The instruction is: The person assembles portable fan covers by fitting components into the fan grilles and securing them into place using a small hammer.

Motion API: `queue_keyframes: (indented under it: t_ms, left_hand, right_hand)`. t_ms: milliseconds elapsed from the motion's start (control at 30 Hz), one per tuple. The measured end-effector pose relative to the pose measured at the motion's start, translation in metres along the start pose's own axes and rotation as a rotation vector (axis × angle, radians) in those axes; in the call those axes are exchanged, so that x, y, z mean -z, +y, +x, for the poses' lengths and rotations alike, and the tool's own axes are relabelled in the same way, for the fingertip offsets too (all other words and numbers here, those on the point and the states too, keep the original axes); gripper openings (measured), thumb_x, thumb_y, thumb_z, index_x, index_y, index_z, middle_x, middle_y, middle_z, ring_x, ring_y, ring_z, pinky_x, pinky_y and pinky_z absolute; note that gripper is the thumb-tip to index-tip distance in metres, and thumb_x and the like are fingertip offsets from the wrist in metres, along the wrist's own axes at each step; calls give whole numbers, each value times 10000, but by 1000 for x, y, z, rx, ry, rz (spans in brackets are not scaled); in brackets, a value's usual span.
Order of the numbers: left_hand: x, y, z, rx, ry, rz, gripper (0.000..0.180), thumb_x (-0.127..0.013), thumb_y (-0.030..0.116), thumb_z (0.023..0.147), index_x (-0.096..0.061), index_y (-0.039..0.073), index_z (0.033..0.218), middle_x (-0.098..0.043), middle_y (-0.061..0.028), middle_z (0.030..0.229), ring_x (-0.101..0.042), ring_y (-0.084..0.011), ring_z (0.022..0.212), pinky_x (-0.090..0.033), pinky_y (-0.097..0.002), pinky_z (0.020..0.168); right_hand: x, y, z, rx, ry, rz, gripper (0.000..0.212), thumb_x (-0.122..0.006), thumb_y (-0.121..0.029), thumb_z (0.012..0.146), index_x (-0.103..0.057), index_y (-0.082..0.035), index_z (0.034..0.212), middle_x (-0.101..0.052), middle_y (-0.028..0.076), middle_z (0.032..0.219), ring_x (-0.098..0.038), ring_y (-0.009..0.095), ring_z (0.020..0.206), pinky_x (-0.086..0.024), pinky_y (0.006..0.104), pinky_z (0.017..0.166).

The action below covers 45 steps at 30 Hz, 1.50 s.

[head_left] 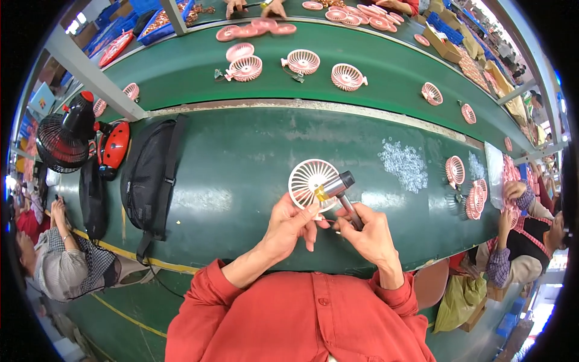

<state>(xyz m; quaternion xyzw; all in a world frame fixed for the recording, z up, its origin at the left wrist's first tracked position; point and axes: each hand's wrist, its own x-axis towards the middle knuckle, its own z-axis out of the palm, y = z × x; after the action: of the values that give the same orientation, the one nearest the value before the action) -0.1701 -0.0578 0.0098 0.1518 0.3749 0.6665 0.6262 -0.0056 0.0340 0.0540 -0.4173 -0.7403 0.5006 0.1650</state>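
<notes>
My left hand [289, 222] grips the lower left rim of a round, pale pink fan housing [301, 175] with radial slats, held above the green table. In my right hand [369, 232] is a small mallet [346, 180] with one black face and one yellow, its handle running down between my fingers. The mallet's yellow face lies over the middle of the housing; whether it touches is hard to tell. Something thin and reddish, perhaps a wire, shows between my hands.
Small clear plastic pieces [404, 166] lie heaped on the table [241, 157]. Several pink fan housings [301, 61] sit on the green conveyor belt [386, 66]. A black bag [148, 175] and black fan [63, 142] stand left. Co-workers sit at both sides.
</notes>
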Motion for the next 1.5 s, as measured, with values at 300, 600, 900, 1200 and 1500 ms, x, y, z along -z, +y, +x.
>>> queue_keyframes:
  t_ms: [300,600,900,1200,1500]
  left_hand:
    - [7,-12,-2,221,29,-245,254,-663,280,918,-607,33,934,-648,-70,791,-632,-155,577,-502,-285,424]
    - [22,16,-16,298,-72,-105,353,-525,334,996,-551,-3,1099,-675,-121,888,-644,-147,610,-523,-275,456]
    - [22,-26,-31,-1028,72,1304,329,-760,140,757,-621,26,1033,-597,-96,1025,-590,-253,908,-462,-368,734]
    - [26,-21,-29,-950,116,1590,305,-718,204,780,-648,70,1045,-578,-74,1069,-565,-249,973,-424,-390,770]
    - [31,-17,-25,-941,145,1548,288,-764,146,723,-674,76,987,-610,-47,1071,-581,-232,1015,-439,-372,789]
  right_hand:
    - [-25,-6,-10,408,-25,-503,291,-678,-9,794,-631,-51,1078,-637,113,1030,-661,312,818,-543,403,620]
    - [-31,-8,12,493,149,-131,91,-742,-28,797,-671,9,841,-618,63,684,-582,171,590,-456,291,543]
    - [-10,17,31,-297,-78,513,173,-669,-78,896,-619,40,779,-534,26,525,-351,49,334,-227,225,310]
    - [-17,41,36,50,40,-409,322,-709,-274,862,-661,42,823,-622,223,734,-608,367,677,-460,416,622]
    - [-1,5,-18,316,369,-401,298,-530,-108,980,-594,33,1235,-648,114,861,-613,189,722,-481,334,632]
